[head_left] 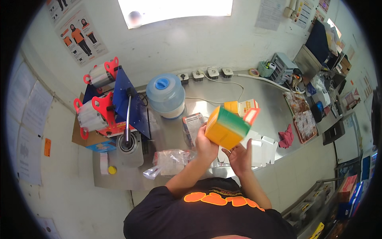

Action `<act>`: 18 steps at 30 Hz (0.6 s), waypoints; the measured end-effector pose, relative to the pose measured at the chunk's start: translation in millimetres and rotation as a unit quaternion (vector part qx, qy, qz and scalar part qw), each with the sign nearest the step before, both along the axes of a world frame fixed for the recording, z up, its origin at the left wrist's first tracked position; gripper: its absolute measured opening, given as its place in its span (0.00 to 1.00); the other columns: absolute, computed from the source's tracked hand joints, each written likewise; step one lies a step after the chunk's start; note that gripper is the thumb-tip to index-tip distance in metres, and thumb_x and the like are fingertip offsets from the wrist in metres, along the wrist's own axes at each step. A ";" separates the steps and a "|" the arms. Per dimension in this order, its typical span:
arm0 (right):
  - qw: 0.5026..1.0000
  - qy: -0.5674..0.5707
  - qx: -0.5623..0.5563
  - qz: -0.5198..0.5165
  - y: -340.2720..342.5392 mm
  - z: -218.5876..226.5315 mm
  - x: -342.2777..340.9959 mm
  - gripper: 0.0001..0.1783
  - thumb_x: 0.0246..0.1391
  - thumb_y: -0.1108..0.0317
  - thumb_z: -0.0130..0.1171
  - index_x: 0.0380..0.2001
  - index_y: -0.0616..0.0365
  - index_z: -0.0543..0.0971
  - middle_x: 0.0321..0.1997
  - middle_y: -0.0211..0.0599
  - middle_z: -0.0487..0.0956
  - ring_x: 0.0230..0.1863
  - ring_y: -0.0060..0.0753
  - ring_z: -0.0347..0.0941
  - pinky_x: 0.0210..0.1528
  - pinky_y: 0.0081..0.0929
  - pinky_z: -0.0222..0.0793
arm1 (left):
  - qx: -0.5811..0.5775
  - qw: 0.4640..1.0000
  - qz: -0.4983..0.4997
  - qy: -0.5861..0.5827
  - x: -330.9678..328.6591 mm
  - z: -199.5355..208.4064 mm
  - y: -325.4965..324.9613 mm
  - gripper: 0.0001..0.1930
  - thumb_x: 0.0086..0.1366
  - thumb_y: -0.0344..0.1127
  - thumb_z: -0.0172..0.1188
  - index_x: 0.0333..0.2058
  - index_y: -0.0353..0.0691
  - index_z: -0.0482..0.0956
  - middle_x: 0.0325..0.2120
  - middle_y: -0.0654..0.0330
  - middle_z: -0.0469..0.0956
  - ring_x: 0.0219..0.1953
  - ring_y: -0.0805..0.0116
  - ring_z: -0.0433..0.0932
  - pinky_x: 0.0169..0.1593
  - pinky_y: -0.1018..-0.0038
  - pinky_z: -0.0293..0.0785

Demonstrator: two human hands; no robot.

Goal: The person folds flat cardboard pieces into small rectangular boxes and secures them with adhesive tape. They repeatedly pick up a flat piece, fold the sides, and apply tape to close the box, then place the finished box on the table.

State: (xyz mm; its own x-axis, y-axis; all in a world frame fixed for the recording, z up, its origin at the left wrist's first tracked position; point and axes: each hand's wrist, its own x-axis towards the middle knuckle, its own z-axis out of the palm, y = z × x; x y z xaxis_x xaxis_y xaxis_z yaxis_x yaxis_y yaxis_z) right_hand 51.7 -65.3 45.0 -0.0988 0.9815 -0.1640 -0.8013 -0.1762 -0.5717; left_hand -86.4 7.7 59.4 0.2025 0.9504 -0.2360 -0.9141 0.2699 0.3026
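Note:
My left hand (207,144) is closed round the left side of a yellow and green carton (227,129), holding it tilted above the metal table. An orange-and-white striped flap (251,116) stands out at the carton's upper right. Below the carton's lower right edge is my right hand (240,159), its thumb raised and fingers apart. Its fingertips come close to the carton, and whether they touch it I cannot tell. White folded card pieces (260,151) lie to the right of that hand. Behind the held carton stands another yellow and white box (242,106).
A blue-lidded water jug (165,95) and a printed packet (193,126) stand on the metal table (278,115). Left of them is a blue and red machine (127,99) with a long lever. A clear plastic bag (171,161) lies near the front edge; a pink cloth (286,136) is at right.

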 end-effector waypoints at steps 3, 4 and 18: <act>0.995 0.037 0.059 -0.070 4.2 30.7 12.8 0.25 0.71 0.52 0.47 0.62 0.55 0.69 0.65 0.36 0.74 0.66 0.35 0.69 0.68 0.41 0.61 | 0.011 0.997 -0.082 0.012 -7.7 -26.0 -0.4 0.20 0.74 0.38 0.43 0.60 0.37 0.65 0.57 0.52 0.71 0.60 0.61 0.71 0.63 0.63 0.68; 0.992 0.042 0.027 -0.119 4.4 37.4 15.7 0.23 0.71 0.57 0.49 0.62 0.55 0.69 0.64 0.36 0.75 0.65 0.34 0.70 0.68 0.40 0.63 | 0.028 0.996 -0.057 0.070 -4.9 -37.9 -3.6 0.22 0.74 0.39 0.44 0.62 0.36 0.64 0.58 0.52 0.70 0.61 0.61 0.70 0.64 0.63 0.67; 0.868 -0.452 0.083 -0.189 14.7 1.7 20.7 0.14 0.58 0.73 0.59 0.47 0.65 0.78 0.51 0.44 0.79 0.56 0.35 0.74 0.56 0.29 0.71 | 0.028 0.974 -0.101 0.200 29.1 -35.5 -16.1 0.21 0.66 0.26 0.61 0.58 0.36 0.73 0.50 0.58 0.78 0.50 0.70 0.78 0.55 0.74 0.74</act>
State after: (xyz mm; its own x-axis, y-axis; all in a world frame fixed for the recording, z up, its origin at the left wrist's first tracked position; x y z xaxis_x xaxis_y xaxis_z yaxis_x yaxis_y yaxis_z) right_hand 72.4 -50.5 46.8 0.3296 0.9336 0.1403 0.0047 0.1470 -0.9891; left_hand -57.3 -8.4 23.9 0.2883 0.9145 -0.2839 -0.6500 0.4046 0.6433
